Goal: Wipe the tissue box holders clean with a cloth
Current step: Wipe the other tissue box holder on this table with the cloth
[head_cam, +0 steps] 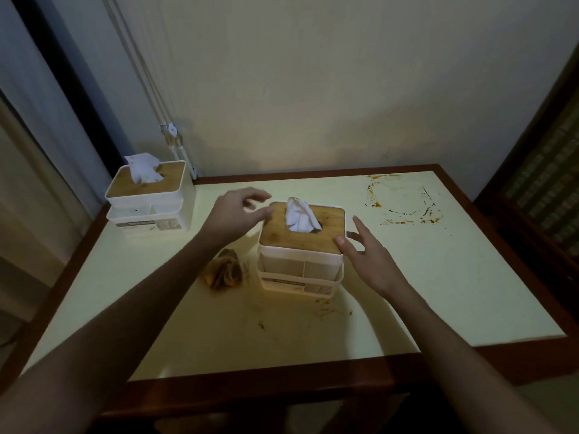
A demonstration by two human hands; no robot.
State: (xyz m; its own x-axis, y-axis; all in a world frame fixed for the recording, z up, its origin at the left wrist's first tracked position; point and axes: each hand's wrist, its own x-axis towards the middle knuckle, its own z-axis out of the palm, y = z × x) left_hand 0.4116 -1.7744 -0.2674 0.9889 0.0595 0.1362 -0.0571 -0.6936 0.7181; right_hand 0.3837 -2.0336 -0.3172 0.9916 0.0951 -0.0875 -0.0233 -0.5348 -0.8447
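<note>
1. Head view, looking down on a pale, glossy-topped table [407, 292] with a dark red-brown wooden rim; rust-coloured stains traced a rough ring [404, 198] toward 1 o'clock, and smaller smears lay near the centre.
2. Near tissue box holder [302, 249], at table centre: squarish white plastic body with rounded corners, front compartments, a smooth wooden lid, and a crumpled white tissue [300, 216] rising from the oval slot.
3. Far tissue box holder [150, 195], at 10 o'clock on the table's corner: same build, tissue also protruding.
4. Cloth [224, 270]: brownish, wrinkled, bunched on the table just beside the near holder at its 9 o'clock.
5. Left hand [238, 214]: fingers loosely spread, gripping nothing, fingertips at the lid's left edge; contact could not be judged.
6. Right hand [366, 255]: fingers extended, unclenched, thumb at the lid's near right corner.
</note>
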